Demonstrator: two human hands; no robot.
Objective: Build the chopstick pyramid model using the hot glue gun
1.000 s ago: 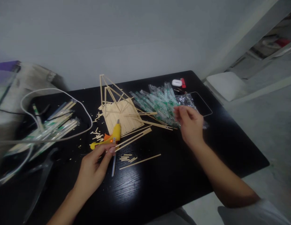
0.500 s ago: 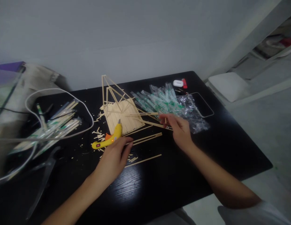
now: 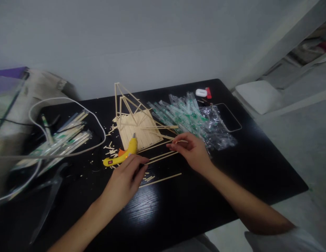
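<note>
My left hand (image 3: 125, 174) is closed, with thumb and forefinger pinching the left end of a pair of thin wooden chopsticks (image 3: 161, 158) just above the black table. Over their right end is my right hand (image 3: 192, 151), fingertips pinched on what looks like a short piece of stick, mostly hidden. A yellow glue gun (image 3: 128, 150) lies beside my left hand, its nozzle pointing at a flat panel of sticks laid side by side (image 3: 142, 134). A frame of sticks (image 3: 126, 101) joined into triangles rises from this panel.
Clear wrappers with green print (image 3: 178, 110) lie behind my right hand, near a white case (image 3: 201, 92). Packaged chopsticks (image 3: 65, 140), a white cable (image 3: 98, 120) and pliers-like tool (image 3: 51, 196) are at left. One loose stick (image 3: 165, 179) lies in front.
My right hand has moved left and slightly toward me, from beside the longer sticks to the right end of the held pair. My left hand stays nearly in place.
</note>
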